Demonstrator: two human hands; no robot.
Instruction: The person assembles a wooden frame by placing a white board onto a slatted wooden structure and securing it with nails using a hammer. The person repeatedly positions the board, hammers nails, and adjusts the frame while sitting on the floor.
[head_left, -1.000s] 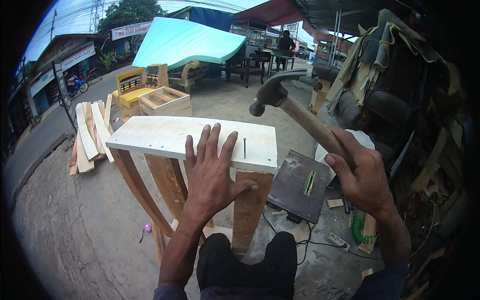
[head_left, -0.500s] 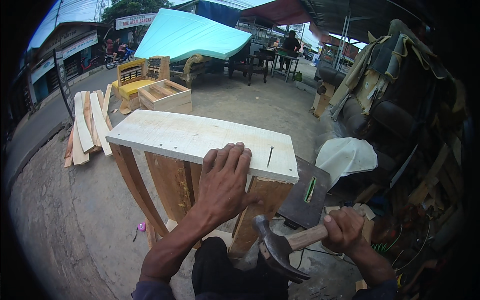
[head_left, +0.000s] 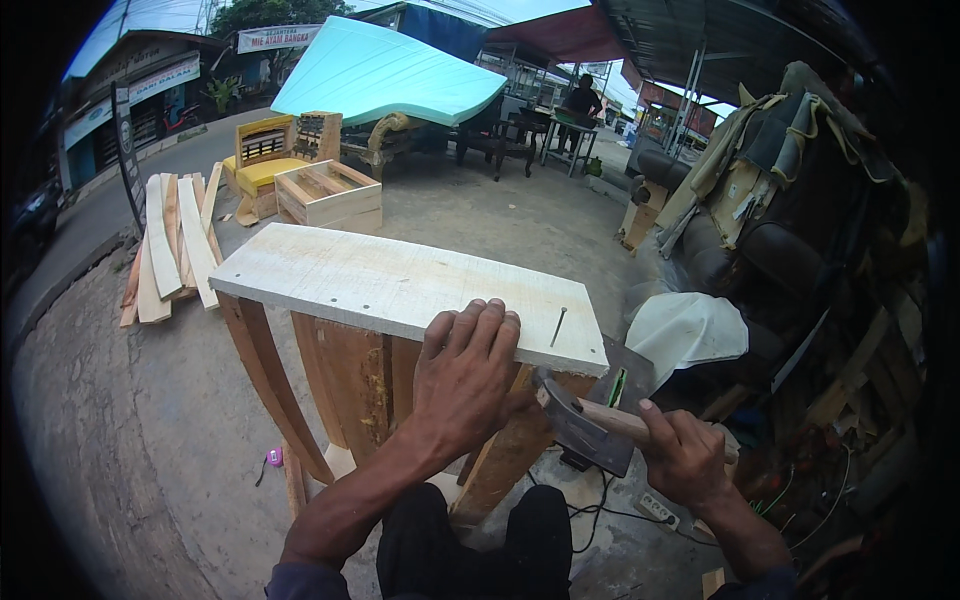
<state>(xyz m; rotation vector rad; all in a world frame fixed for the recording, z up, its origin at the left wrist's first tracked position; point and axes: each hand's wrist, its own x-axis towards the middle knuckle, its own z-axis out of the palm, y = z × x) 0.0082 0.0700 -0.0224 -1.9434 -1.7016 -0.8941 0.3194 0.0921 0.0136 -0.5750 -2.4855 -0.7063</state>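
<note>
A pale wooden board lies across the top of an upright wooden frame. My left hand is closed over the board's near edge, fingers on top; its thumb is mostly hidden. A nail stands up from the board's right part, to the right of those fingers, and several flush nail heads show along the edges. My right hand grips a claw hammer by its wooden handle. The hammer head is just below the board's right end, apart from the nail.
Loose planks, a yellow chair and a slatted wooden box lie ahead left. A pink tape measure is on the floor. Dark upholstery and white cloth stand right, near a power strip. A person is far off.
My right hand has lifted the hammer from low between my knees toward the board's right end. My left hand stays on the board. Motorbike riders have left the road; a dark vehicle appears far left.
</note>
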